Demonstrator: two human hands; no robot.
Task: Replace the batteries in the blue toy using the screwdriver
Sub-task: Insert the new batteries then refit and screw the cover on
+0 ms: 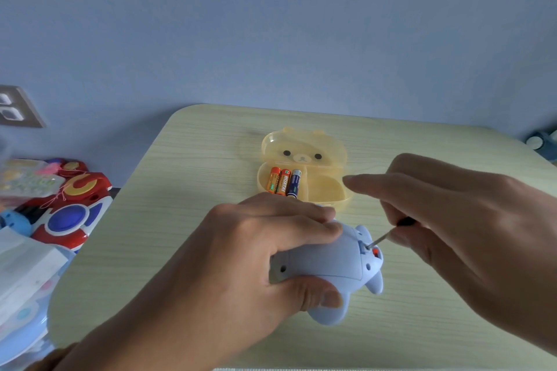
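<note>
The blue toy (331,262) lies underside up on the pale wooden table (187,220), near the front middle. My left hand (250,253) grips it from the left, thumb below and fingers across its top. My right hand (470,232) holds a small screwdriver (388,233) with a black handle; its metal tip sits at a screw by the toy's battery cover. Behind the toy, an open yellow bear-shaped case (325,187) holds three batteries (283,181) in its left compartment.
A pile of colourful toys (66,205) and white packaging (24,274) lies off the table's left edge. A wall socket (18,107) is on the blue wall at left. A small dark object (539,140) sits past the table's far right corner.
</note>
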